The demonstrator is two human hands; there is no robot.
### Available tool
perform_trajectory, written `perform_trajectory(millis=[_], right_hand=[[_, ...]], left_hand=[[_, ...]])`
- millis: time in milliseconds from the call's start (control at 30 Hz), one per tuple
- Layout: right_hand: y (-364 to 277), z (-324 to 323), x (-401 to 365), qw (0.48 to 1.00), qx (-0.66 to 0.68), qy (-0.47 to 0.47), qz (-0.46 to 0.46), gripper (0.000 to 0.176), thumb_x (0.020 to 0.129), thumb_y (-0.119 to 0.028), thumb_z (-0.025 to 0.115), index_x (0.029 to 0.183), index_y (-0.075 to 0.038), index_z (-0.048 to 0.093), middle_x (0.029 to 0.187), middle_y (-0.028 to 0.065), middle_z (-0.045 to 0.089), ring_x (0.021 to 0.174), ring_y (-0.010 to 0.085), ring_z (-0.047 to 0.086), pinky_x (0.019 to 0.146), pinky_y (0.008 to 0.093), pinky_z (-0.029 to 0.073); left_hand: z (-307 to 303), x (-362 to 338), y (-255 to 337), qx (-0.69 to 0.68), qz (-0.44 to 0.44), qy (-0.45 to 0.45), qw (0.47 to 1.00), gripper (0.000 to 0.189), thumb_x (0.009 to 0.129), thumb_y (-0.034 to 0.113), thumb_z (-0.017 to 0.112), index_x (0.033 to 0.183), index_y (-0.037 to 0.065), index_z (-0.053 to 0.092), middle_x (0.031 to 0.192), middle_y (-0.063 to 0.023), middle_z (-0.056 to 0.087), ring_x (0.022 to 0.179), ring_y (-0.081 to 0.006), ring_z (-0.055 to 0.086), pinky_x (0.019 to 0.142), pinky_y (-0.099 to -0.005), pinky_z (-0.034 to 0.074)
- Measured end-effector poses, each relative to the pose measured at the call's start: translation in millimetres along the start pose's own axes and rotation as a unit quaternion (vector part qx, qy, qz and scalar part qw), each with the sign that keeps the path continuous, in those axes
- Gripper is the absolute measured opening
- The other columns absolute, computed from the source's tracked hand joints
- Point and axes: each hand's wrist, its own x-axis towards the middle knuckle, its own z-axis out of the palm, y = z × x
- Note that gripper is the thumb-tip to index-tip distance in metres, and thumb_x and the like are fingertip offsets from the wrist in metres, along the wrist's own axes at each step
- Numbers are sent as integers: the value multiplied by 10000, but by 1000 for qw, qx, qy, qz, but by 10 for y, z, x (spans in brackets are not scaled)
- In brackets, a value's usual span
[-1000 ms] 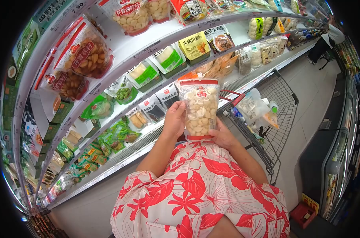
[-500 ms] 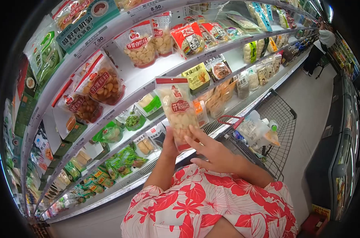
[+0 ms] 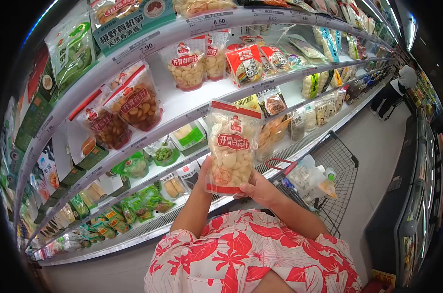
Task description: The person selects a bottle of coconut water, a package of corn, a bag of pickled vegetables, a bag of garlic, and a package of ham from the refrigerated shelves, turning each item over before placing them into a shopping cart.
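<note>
Left hand [image 3: 202, 177] and right hand [image 3: 260, 188] both grip the pouch [image 3: 230, 146] at its bottom; better, I think, to hold it steady, label facing the eyes.

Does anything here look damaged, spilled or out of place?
Nothing stands out. The clear red-trimmed pouch of pale cloves is upright and looks intact, held between the left hand and right hand. The packets on the white chilled shelves sit in rows, some leaning slightly.
</note>
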Motion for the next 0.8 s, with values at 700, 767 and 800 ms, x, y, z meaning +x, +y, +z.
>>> perform_trajectory(millis=[700,767,800], right_hand=[[-1147,103,2343,830,-524,149,-114,521,785,-181,736,1237,-18,536,1008,133,666,939,216,645,837,315,505],[-992,47,2426,804,-537,188,-176,516,782,-269,732,1188,-2,559,971,170,662,895,281,647,829,344,511],[-873,-34,2544,797,-515,218,-227,498,790,-260,714,1183,4,558,987,182,655,908,307,637,845,371,502]], left_hand=[[371,1211,1508,581,381,348,629,361,901,74,600,1182,-33,400,1136,-139,555,1048,-196,547,918,-326,430],[229,1276,1540,608,394,353,592,390,889,113,617,1174,-59,413,1132,-174,552,1055,-252,551,929,-359,420],[112,1319,1579,629,414,372,542,407,885,143,626,1165,-71,423,1133,-198,548,1056,-279,552,932,-374,417]])
